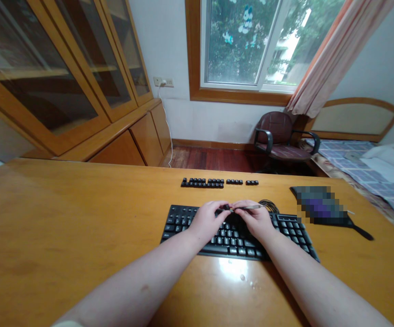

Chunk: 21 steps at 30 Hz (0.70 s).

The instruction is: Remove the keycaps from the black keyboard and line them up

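A black keyboard [229, 241] lies on the wooden table, under both my hands. My left hand [204, 221] is closed over its upper middle, pinching a small black keycap [225, 207] between the fingertips. Close beside it, my right hand [257, 223] grips a slim, pale stick-like tool [253, 207]; its exact kind is too small to tell. The tool's inner end meets the keycap at my fingertips. Beyond the keyboard, several loose black keycaps [206, 183] are lined up in rows. My hands hide part of the keyboard's upper rows.
Behind the keyboard sits a coiled black cable [269, 206]. A dark pouch-like item [340, 221] with a strap, partly blurred out, lies at the right on the table [81, 236]. Past the table's far edge stand an office chair [278, 136] and a glass-fronted cabinet [91, 68].
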{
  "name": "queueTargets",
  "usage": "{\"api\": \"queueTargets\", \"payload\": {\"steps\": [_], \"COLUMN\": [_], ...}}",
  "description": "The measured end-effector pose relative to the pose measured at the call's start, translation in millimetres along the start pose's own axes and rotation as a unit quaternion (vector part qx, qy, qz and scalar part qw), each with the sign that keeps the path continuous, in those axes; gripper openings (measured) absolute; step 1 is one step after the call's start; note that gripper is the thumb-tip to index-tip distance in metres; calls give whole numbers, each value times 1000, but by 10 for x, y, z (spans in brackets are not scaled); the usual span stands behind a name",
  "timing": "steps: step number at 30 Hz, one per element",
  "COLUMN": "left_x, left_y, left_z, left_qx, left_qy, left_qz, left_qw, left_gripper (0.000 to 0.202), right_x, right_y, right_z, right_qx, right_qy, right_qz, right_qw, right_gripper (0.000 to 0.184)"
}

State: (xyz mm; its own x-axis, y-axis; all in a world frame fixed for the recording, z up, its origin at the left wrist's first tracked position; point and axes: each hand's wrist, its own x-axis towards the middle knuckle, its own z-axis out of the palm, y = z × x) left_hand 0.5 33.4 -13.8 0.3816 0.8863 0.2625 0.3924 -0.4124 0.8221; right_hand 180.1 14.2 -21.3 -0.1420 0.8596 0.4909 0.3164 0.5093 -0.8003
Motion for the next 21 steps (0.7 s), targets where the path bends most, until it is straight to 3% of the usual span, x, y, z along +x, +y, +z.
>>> {"api": "queueTargets", "payload": {"steps": [8, 14, 18, 21], "left_x": [70, 70, 46, 23], "left_y": [-24, -56, -58, -45], "left_z": [7, 17, 33, 42], "left_qx": [-164, -159, -164, -157], "left_qy": [36, 73, 38, 3], "left_qz": [-88, -86, -67, -49], "left_qw": [982, 981, 983, 986], "left_gripper": [13, 16, 18, 22], "right_x": [-3, -25, -31, -11], "right_y": [-102, -156, -135, -105], "right_z": [-29, -25, -15, -17], "right_qx": [-59, -131, -185, -206], "right_qy": [-54, -64, -37, -49], "right_qz": [-91, -137, -111, -103], "right_qw": [993, 980, 976, 972], "right_gripper": [15, 11, 25, 26]}}
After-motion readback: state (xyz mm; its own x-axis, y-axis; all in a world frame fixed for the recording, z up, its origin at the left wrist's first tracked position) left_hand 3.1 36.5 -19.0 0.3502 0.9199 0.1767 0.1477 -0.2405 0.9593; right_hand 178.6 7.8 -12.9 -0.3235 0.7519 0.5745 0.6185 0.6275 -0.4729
